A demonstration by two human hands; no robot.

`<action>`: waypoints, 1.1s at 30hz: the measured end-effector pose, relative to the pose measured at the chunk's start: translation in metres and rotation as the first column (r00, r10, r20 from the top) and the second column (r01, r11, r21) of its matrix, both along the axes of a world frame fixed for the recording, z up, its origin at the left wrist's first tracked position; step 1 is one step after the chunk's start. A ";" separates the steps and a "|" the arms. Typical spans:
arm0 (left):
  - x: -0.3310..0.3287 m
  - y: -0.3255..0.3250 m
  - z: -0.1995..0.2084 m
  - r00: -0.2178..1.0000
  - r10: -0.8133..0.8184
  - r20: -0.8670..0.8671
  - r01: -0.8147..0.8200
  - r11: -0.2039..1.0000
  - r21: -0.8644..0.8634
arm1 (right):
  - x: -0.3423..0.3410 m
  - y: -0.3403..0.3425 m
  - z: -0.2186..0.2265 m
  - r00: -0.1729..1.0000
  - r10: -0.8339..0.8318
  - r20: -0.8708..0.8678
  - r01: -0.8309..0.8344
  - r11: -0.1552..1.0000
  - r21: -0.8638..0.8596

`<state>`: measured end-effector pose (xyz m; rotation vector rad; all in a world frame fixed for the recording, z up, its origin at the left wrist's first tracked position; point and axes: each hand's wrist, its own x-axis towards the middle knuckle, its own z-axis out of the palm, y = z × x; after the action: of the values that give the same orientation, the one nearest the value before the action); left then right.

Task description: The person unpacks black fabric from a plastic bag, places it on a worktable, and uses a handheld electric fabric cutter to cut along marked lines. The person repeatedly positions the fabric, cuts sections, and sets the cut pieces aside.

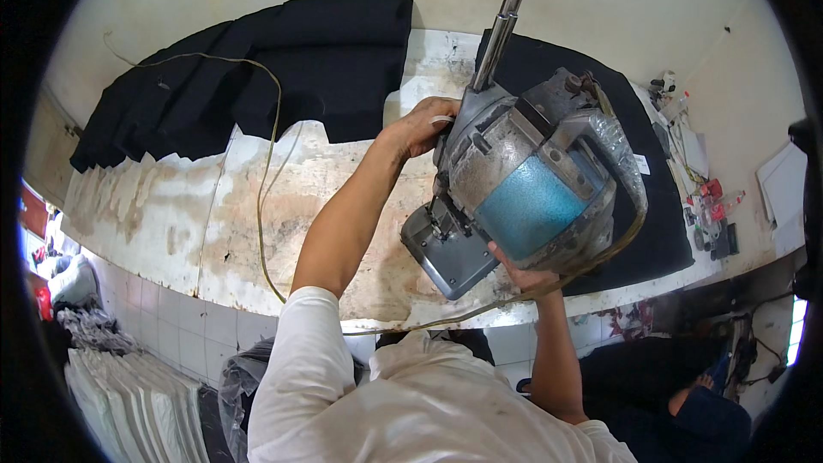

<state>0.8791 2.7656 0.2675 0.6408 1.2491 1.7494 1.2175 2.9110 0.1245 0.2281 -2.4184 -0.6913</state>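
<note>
An electric cloth cutting machine (538,206) with a blue motor housing is tilted in front of me, above the table. Its paired chrome rods (499,34) point up and away, and a flat grey plate (446,253) hangs toward my side. My left hand (429,126) grips the machine's left side near the foot of the rods; its fingertips are partly hidden behind the body. Under the motor, my right hand (525,274) supports the housing from the near side. A yellowish power cable (480,310) loops from the machine's right side past my right wrist.
Stacked black fabric (317,60) covers the table's far left, with another black pile (634,231) right of the machine. The stained white tabletop (171,214) shows between. Bottles and small items (707,206) line the right edge. Someone in dark clothing (677,403) is at lower right.
</note>
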 end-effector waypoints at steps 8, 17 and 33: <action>0.005 -0.003 0.000 0.999 0.039 -0.035 -0.040 0.999 -0.020 | -0.006 0.003 -0.001 0.998 0.046 -0.042 -0.051 0.991 -0.123; 0.000 0.001 -0.008 0.999 0.033 0.030 -0.033 0.999 -0.011 | 0.001 0.005 0.003 0.999 0.028 0.029 -0.030 0.998 0.051; 0.006 -0.004 0.003 0.999 0.049 0.013 -0.049 0.999 -0.021 | -0.002 0.005 -0.007 0.998 0.005 0.063 0.001 0.995 -0.101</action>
<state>0.8852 2.7616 0.2707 0.5900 1.2815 1.7760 1.2154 2.9155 0.1180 0.2144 -2.5048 -0.5672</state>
